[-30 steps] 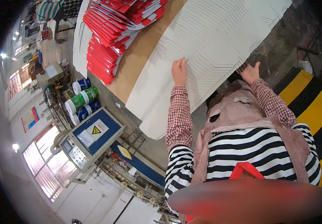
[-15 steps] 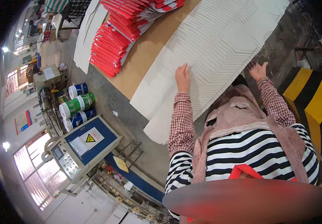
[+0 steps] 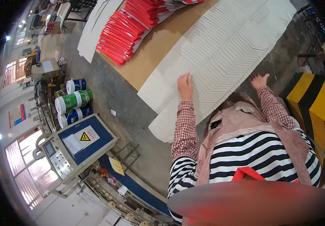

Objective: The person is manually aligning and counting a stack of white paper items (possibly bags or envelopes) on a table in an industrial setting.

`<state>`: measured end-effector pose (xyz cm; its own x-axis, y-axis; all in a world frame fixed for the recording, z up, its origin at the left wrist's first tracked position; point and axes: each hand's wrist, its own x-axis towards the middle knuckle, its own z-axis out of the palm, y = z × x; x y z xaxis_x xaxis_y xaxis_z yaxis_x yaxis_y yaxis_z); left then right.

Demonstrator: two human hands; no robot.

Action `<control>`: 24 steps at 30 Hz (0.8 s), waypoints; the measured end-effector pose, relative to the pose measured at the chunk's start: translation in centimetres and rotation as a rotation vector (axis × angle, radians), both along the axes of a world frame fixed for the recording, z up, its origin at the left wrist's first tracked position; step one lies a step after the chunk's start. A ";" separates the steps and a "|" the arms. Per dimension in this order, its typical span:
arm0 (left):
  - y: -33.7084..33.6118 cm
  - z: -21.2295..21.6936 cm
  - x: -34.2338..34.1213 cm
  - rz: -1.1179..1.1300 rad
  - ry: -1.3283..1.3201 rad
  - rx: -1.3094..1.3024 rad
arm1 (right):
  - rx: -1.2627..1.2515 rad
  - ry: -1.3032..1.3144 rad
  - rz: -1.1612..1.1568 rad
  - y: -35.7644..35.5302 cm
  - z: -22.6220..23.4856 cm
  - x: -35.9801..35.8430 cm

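Left hand (image 3: 185,86) flat on the fanned white card sheets (image 3: 222,56) — fingers together, pressing, gripping nothing. Right hand (image 3: 259,80) at the spread's near edge, fingers splayed, palm down. Sheets lie overlapped across the brown bench (image 3: 162,41) — red printed stacks (image 3: 126,32) beyond.

White fanned sheets (image 3: 222,56) are lying centre frame; red folders (image 3: 126,32) upper left; checked red sleeves (image 3: 185,128); yellow-black striped post (image 3: 315,98) right.
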<state>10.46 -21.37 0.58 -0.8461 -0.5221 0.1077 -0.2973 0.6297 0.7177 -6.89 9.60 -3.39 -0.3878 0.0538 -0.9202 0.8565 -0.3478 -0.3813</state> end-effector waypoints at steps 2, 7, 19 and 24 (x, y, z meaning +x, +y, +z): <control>0.5 0.0 2.2 0.085 -0.219 0.009 | -0.217 -0.085 -0.433 0.1 0.3 0.7; 1.4 0.6 3.5 0.086 -0.140 -0.068 | -0.245 -0.168 -0.391 -1.5 3.5 3.0; 6.0 1.5 -6.8 -0.389 -0.156 -0.454 | -0.417 0.222 0.068 -1.4 4.0 6.2; 5.0 -1.8 -7.3 -0.490 -0.176 -0.409 | -0.524 0.056 -0.098 -4.9 4.4 6.3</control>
<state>3.14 -16.35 -1.26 -0.9984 -0.0190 0.0541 0.0016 0.9335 0.3586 -0.57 4.71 1.05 -0.4537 -0.3685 -0.8114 0.7935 -0.5815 -0.1796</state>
